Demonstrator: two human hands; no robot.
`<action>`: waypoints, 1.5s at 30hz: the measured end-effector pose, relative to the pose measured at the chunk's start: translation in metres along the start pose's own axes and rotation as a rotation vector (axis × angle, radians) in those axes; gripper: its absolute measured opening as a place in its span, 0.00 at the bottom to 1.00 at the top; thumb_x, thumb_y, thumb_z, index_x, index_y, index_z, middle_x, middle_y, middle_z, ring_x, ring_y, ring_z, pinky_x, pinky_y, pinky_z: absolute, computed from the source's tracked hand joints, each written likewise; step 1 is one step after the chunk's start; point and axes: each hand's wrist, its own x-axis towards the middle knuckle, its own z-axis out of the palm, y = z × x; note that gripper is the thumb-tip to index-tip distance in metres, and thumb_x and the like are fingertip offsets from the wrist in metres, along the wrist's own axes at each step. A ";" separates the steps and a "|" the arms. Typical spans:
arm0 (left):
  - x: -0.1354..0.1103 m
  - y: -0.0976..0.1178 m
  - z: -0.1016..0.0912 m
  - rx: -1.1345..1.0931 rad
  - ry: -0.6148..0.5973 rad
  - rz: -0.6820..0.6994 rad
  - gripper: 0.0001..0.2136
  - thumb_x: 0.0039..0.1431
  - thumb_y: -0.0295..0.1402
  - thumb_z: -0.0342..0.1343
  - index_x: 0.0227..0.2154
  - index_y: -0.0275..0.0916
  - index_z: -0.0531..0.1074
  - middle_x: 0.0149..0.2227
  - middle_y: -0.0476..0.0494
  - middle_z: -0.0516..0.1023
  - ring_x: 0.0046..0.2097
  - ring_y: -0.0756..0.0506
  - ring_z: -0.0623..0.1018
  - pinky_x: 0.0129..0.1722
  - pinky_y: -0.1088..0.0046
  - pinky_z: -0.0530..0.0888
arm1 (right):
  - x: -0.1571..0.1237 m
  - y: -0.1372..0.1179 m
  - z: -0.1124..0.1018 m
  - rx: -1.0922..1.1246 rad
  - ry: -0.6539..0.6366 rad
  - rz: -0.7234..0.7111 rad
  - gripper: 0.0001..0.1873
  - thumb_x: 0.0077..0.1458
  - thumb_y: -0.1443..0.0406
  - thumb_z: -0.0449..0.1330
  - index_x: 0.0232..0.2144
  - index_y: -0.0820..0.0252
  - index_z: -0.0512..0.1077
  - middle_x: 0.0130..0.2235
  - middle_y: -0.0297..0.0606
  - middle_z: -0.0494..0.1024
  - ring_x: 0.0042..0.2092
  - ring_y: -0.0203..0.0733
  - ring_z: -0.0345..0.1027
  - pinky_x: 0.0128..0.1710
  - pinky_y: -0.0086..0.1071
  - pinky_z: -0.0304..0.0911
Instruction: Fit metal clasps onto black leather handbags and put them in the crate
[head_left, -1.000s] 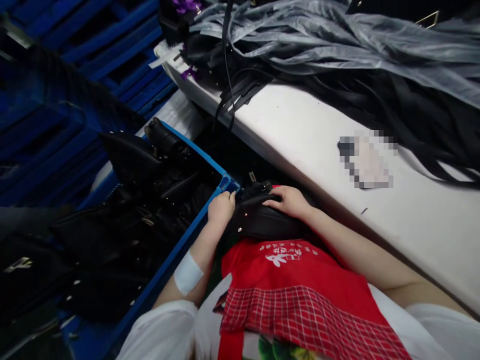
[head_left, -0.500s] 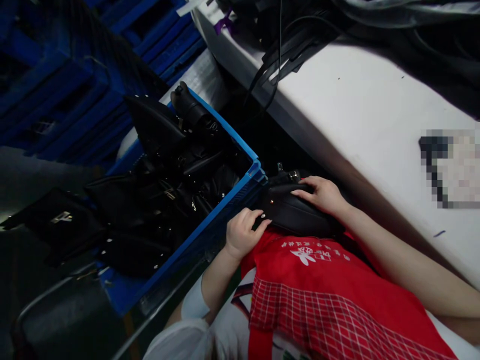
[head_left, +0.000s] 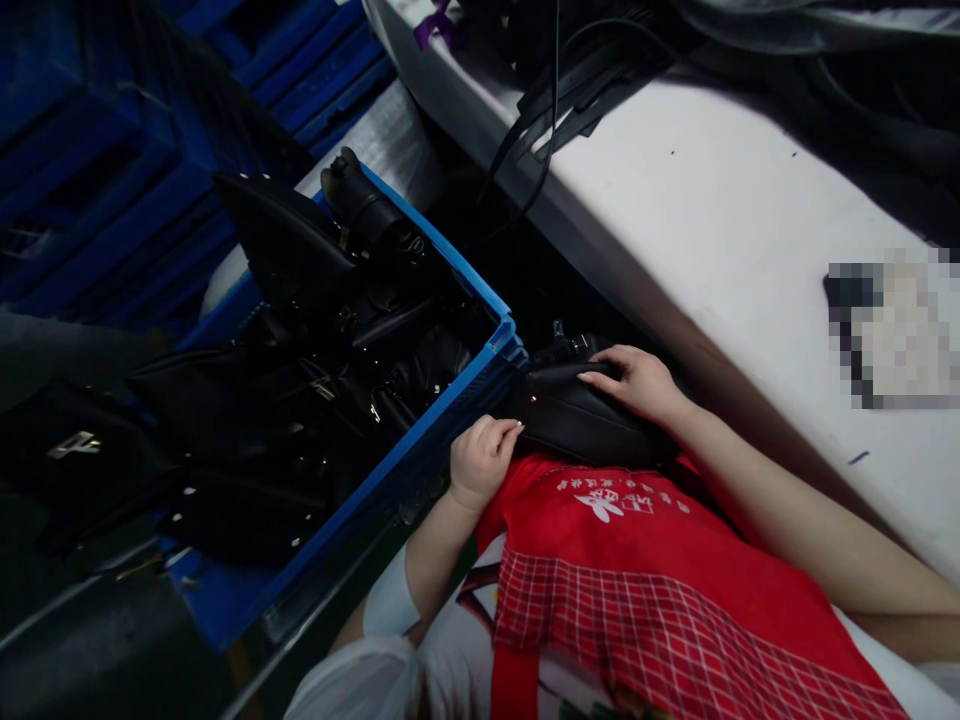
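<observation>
A black leather-like bag [head_left: 585,412] rests against the front of my red apron, with a small gold-coloured stud on its side and metal hardware at its top edge. My right hand [head_left: 637,383] grips the upper side of this bag, thumb and fingers over the edge. At its left end, my left hand [head_left: 482,458] is closed in a pinch, fingertips together beside the bag. What lies in that pinch, if anything, is too small to make out. The bag's underside is hidden by the apron and shadow.
A blue crate [head_left: 420,430] full of black bags [head_left: 300,250] stands to the left. A white-topped table [head_left: 697,190] runs along the right, bearing black straps [head_left: 577,110] and a blurred-out item [head_left: 892,335]. Blue pallets [head_left: 97,170] are stacked behind.
My left fingers and thumb, apart half a second ago, have come together in a pinch. The right hand keeps its hold on the bag. The view has shifted slightly.
</observation>
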 end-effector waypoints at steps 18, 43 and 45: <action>0.027 0.037 -0.035 -1.077 -0.274 -0.235 0.08 0.61 0.35 0.56 0.30 0.37 0.67 0.34 0.46 0.70 0.30 0.51 0.72 0.28 0.76 0.71 | -0.015 0.028 -0.036 0.314 -0.310 0.304 0.38 0.62 0.40 0.39 0.45 0.58 0.79 0.46 0.41 0.80 0.50 0.55 0.72 0.52 0.44 0.65; 0.139 0.053 0.042 -0.153 -0.671 0.018 0.12 0.63 0.29 0.51 0.39 0.36 0.80 0.41 0.40 0.80 0.45 0.44 0.76 0.48 0.70 0.69 | -0.056 -0.002 0.001 0.070 -0.019 -0.075 0.13 0.60 0.62 0.58 0.46 0.54 0.77 0.51 0.40 0.77 0.52 0.49 0.70 0.55 0.46 0.65; 0.148 0.049 0.049 -0.169 -0.744 -0.026 0.11 0.62 0.29 0.52 0.34 0.36 0.81 0.36 0.43 0.81 0.40 0.46 0.77 0.42 0.73 0.71 | -0.058 -0.005 0.003 0.031 -0.014 -0.085 0.13 0.62 0.62 0.57 0.46 0.53 0.77 0.51 0.40 0.77 0.52 0.48 0.69 0.55 0.45 0.65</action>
